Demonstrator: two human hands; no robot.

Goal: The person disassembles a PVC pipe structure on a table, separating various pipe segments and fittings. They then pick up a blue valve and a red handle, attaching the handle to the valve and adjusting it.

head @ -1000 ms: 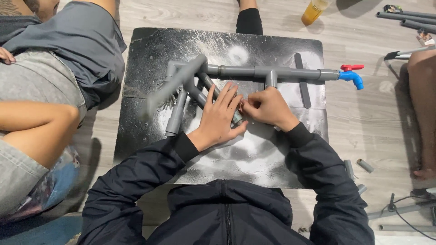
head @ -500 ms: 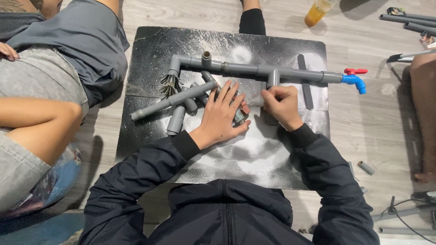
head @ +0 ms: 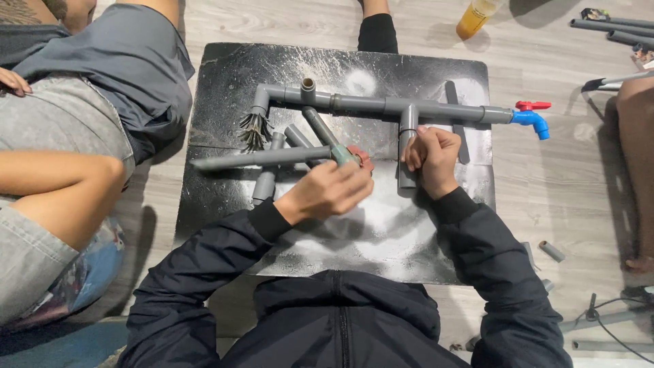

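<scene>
A grey pipe assembly (head: 381, 105) lies across a black board (head: 225, 75), ending in a blue tap (head: 533, 121) with a red handle at the right. My right hand (head: 430, 158) grips the short vertical branch pipe (head: 407, 123) that hangs from the assembly's tee. My left hand (head: 328, 191) holds a long loose grey pipe (head: 259, 159) by its end fitting, next to a reddish-brown piece (head: 361, 158). Further short grey pipes (head: 267, 178) lie under it. A small bristle brush (head: 253, 129) sits below the left elbow.
Another person sits at the left, arm (head: 61, 178) and grey shirt close to the board. A bare leg (head: 637, 163) is at the right edge. An orange bottle (head: 475, 17) stands beyond the board. Loose pipes (head: 610, 31) and a pipe offcut (head: 552, 251) lie on the wooden floor.
My left hand has lifted off the board and closed on the long pipe's end. My right hand has moved right and up onto the branch pipe. The long pipe now lies more level.
</scene>
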